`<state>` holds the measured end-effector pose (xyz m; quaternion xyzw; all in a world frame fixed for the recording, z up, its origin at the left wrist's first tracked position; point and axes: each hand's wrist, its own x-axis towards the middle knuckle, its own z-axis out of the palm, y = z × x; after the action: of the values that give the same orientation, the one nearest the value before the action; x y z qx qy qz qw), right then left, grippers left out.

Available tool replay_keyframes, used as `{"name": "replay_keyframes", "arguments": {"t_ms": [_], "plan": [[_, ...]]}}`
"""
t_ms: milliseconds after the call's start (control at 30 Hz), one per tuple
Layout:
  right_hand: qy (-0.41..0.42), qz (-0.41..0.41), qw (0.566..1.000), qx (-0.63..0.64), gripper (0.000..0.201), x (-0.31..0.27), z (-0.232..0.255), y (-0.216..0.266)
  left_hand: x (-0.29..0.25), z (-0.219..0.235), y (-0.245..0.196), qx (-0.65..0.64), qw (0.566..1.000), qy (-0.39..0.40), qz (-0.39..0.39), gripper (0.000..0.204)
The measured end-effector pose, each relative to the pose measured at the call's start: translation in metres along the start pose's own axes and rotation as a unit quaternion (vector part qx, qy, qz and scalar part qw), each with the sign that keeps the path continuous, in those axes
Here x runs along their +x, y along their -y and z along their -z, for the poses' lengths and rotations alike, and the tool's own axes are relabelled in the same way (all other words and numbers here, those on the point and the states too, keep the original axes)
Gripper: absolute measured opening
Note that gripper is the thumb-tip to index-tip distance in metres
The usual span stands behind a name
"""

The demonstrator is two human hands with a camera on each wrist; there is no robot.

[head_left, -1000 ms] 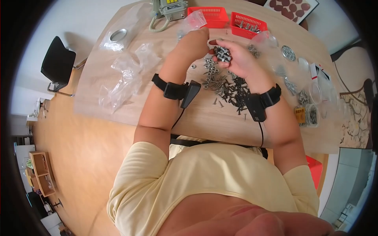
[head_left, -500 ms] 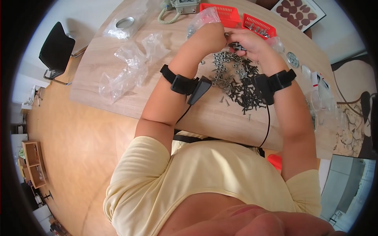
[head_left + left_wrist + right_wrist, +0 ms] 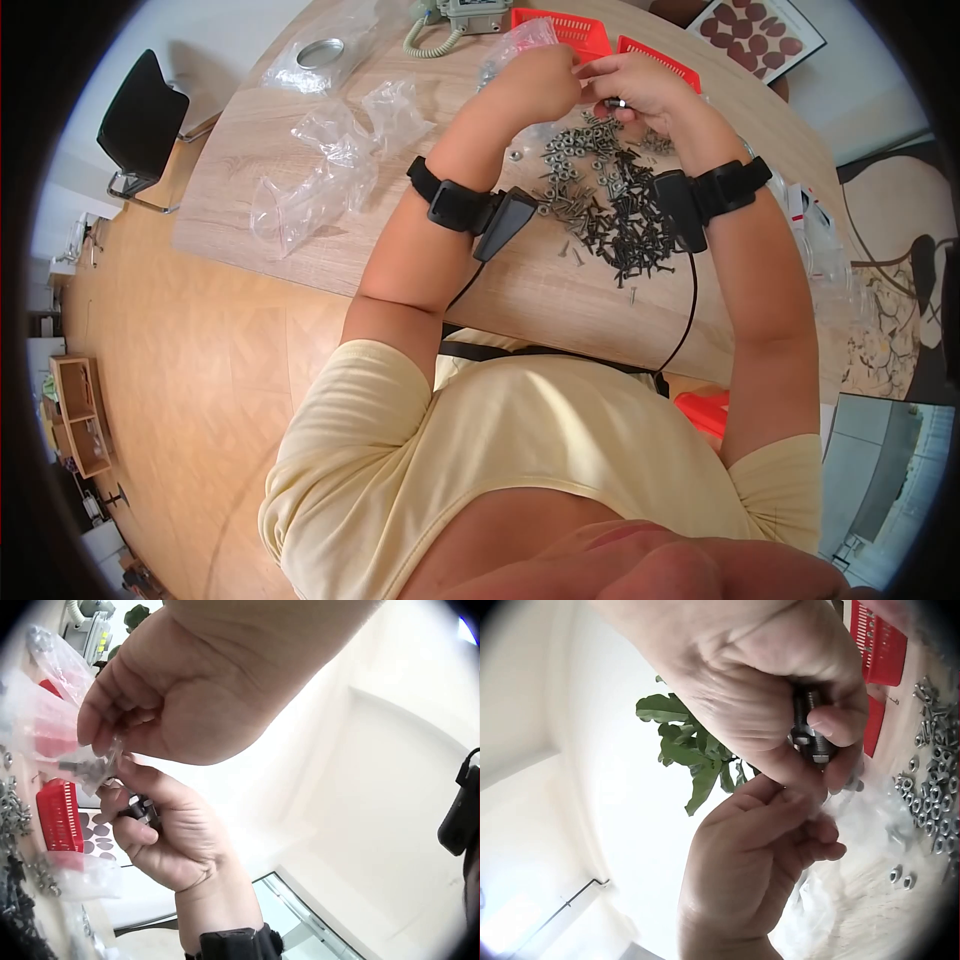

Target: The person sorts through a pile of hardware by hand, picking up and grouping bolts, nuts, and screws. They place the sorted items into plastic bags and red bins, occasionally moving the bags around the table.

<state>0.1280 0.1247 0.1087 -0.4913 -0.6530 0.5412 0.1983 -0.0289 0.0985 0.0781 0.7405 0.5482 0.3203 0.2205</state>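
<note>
Both hands meet over the far part of the table. My left hand (image 3: 545, 85) pinches the edge of a clear plastic bag (image 3: 45, 716) between thumb and fingers. My right hand (image 3: 645, 90) curls its lower fingers round several dark and silver bolts (image 3: 810, 724). Its thumb and forefinger reach the bag's edge beside the left fingertips, as the left wrist view shows. Another bolt (image 3: 71, 766) shows at the bag, just past the fingertips. Below the hands, a pile of silver nuts (image 3: 585, 145) adjoins a heap of black screws (image 3: 630, 225).
Two red baskets (image 3: 580, 35) stand at the table's back edge, near a telephone (image 3: 470, 15). Crumpled clear bags (image 3: 335, 150) and a round metal lid (image 3: 320, 53) lie on the left. More clear packaging (image 3: 820, 250) lies at the right edge.
The right hand has turned and moved up beside the left hand at the bag. Fewer bolts show in its grasp than a second ago. The head view has shifted slightly.
</note>
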Motion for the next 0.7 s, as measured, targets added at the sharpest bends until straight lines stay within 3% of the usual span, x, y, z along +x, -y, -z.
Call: {"name": "replay_keyframes", "arguments": {"t_ms": [133,233,300,333,500,633,700], "plan": [[0.019,0.018,1.000,0.004,0.032,0.002,0.004,0.004,0.004,-0.005,0.006,-0.024,0.999,-0.038,-0.001,0.036],[-0.023,0.039,0.999,-0.015,0.030,-0.001,0.002,0.011,0.005,-0.003,0.007,-0.058,0.997,-0.051,-0.002,0.038],[-0.017,0.048,0.998,-0.022,0.025,0.004,0.004,0.013,-0.001,0.005,-0.004,-0.099,0.992,0.009,0.081,0.042],[-0.017,0.048,0.998,-0.022,0.025,0.005,0.004,0.013,0.000,0.004,-0.001,-0.099,0.992,0.009,0.081,0.042],[-0.009,0.064,0.991,0.117,0.026,0.024,0.020,0.002,0.004,-0.001,0.008,-0.021,0.997,-0.076,-0.007,0.038],[-0.007,0.081,0.980,0.180,0.033,0.039,0.020,-0.012,0.000,0.003,0.003,-0.001,0.997,-0.071,0.007,0.036],[-0.013,0.086,0.981,0.172,0.038,0.037,0.012,-0.010,0.004,-0.002,0.006,0.014,0.994,-0.106,-0.006,0.037]]}}
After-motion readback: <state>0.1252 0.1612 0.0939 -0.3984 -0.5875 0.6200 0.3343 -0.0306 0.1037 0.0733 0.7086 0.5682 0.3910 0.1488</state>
